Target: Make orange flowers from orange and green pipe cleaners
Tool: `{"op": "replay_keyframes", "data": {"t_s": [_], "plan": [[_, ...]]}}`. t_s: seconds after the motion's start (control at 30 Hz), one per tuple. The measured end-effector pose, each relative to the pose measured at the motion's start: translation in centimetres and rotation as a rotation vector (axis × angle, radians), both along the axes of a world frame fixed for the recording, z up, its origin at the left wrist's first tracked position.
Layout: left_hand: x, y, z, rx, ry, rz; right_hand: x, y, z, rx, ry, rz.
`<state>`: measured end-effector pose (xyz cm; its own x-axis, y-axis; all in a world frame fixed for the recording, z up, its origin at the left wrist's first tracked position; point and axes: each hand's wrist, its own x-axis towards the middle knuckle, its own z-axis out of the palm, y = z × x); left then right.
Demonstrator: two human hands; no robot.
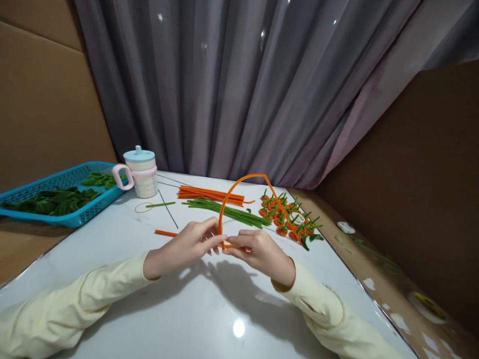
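Note:
Between my two hands is an orange pipe cleaner, which rises in a tall bent arch and slopes down to the right. My left hand pinches it where it turns at the bottom. Close beside, my right hand has its fingers closed on the same pipe cleaner, along with a small pale piece mostly hidden by the fingers. Left of my left hand, another orange pipe cleaner piece lies on the white table. Behind the hands lie a bundle of orange pipe cleaners and a bundle of green ones.
Several small orange-and-green fuzzy figures cluster at the right, with a white ring among them. A cup with a blue lid stands at the back left beside a blue basket of green pieces. A grey curtain hangs behind.

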<state>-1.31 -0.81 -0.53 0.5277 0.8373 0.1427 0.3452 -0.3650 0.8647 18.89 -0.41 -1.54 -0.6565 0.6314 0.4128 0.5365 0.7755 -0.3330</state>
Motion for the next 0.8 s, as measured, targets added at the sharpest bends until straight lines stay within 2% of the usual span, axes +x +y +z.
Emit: {"op": "replay_keyframes", "data": {"t_s": [0.1, 0.3, 0.53, 0.6, 0.67, 0.8], "plan": [[0.1, -0.3, -0.2, -0.01, -0.015, 0.015, 0.0, 0.0, 0.0, 0.024, 0.016, -0.031], [0.4, -0.4, -0.9, 0.093, -0.038, 0.042, -0.6, -0.4, 0.2, -0.006, -0.009, -0.124], [0.2, -0.7, -1.1, 0.238, 0.036, 0.081, -0.6, -0.7, 0.3, 0.047, 0.005, -0.091], [0.3, -0.8, -0.9, 0.246, 0.03, 0.086, -0.5, -0.8, 0.3, 0.112, -0.015, -0.078], [0.3, -0.7, -0.8, 0.181, 0.002, 0.066, -0.5, -1.0, 0.3, 0.228, -0.058, -0.085], [0.5, -0.5, -0.7, -0.123, -0.117, 0.05, -0.7, -1.5, 0.2, 0.622, -0.183, -0.106]]}}
